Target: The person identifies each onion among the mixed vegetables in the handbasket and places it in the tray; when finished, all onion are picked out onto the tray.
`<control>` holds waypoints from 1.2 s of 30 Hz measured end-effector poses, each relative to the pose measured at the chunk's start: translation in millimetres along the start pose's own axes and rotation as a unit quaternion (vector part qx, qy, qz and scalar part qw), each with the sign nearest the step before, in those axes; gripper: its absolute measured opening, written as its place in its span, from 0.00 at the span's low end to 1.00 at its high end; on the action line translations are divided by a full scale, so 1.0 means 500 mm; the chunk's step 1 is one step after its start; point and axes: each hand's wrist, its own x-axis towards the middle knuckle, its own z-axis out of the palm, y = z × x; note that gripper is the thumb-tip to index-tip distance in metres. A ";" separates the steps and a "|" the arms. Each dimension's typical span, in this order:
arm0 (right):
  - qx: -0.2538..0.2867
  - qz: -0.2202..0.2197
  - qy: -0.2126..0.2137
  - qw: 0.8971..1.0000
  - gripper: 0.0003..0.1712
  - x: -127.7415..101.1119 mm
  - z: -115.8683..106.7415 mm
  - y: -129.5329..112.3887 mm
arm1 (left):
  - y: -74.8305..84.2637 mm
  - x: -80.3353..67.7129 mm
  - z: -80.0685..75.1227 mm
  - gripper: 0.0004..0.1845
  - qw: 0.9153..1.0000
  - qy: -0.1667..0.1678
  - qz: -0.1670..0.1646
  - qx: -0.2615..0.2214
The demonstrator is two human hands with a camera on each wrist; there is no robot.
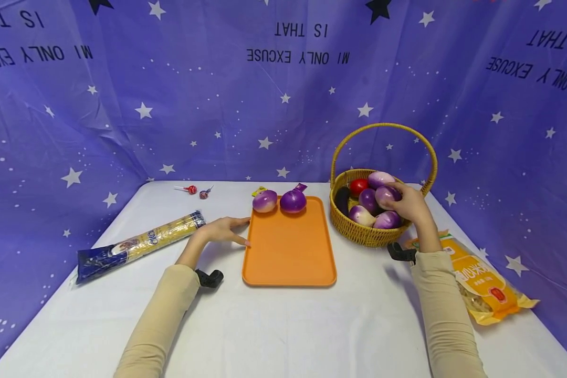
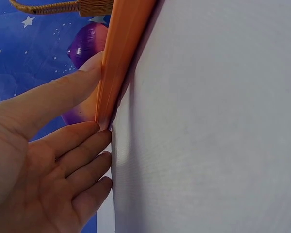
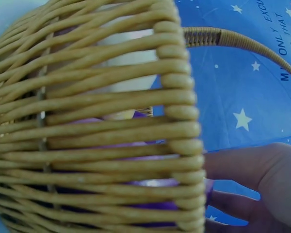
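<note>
Orange tray [image 1: 288, 252] edge under flat left fingers [image 1: 233, 223]; right fingers [image 1: 397, 195] curled round a basket [image 1: 359, 233] onion [image 1: 386, 195].

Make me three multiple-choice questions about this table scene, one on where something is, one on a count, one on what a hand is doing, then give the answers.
1. Where does the noodle packet lie?
A. On the table left of the tray
B. Inside the basket
C. On the tray

2. How many purple vegetables sit on the orange tray?
A. None
B. Two
C. Five

3. What is the right hand doing?
A. Lying flat on the table
B. Lifting the tray
C. Gripping a purple vegetable in the wicker basket

Answers: 1 A, the packet lies beyond the left hand, away from the tray. 2 B, two sit side by side at the tray's far edge. 3 C, its fingers curl round one among the basket's contents.
</note>
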 end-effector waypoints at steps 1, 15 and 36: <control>-0.001 0.002 0.000 1.000 0.32 0.000 0.001 0.001 | 0.000 0.000 0.000 0.48 1.000 0.000 -0.001 0.000; 0.017 -0.008 0.037 0.999 0.33 -0.013 -0.024 -0.038 | -0.004 0.001 -0.002 0.49 1.000 -0.001 -0.004 0.004; 0.037 -0.086 0.065 0.994 0.23 -0.020 -0.009 -0.101 | -0.006 0.002 0.000 0.49 1.000 -0.002 -0.002 0.002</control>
